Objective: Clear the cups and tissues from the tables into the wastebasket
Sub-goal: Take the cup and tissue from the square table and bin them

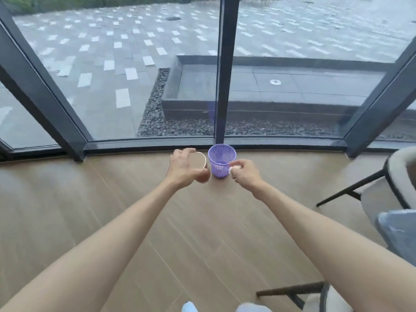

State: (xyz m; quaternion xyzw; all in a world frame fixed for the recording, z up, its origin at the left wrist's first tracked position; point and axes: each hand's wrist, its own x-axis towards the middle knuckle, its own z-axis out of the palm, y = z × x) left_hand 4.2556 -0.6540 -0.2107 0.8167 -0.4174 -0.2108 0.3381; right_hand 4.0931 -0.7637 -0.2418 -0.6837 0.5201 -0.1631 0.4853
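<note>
A small purple mesh wastebasket (221, 159) stands on the wooden floor just in front of the window frame. My left hand (183, 165) grips a brown paper cup (200, 166) with a white rim, held just left of the basket. My right hand (244, 171) is closed on a crumpled white tissue (231, 170), of which only a small bit shows between the fingers, close to the basket's right side. Both arms are stretched forward.
Floor-to-ceiling glass with dark frames (225, 70) runs behind the basket. A grey chair with dark legs (387, 185) stands at the right, and a second chair (324, 296) at the lower right. A blue-grey item (396, 233) lies at the right edge.
</note>
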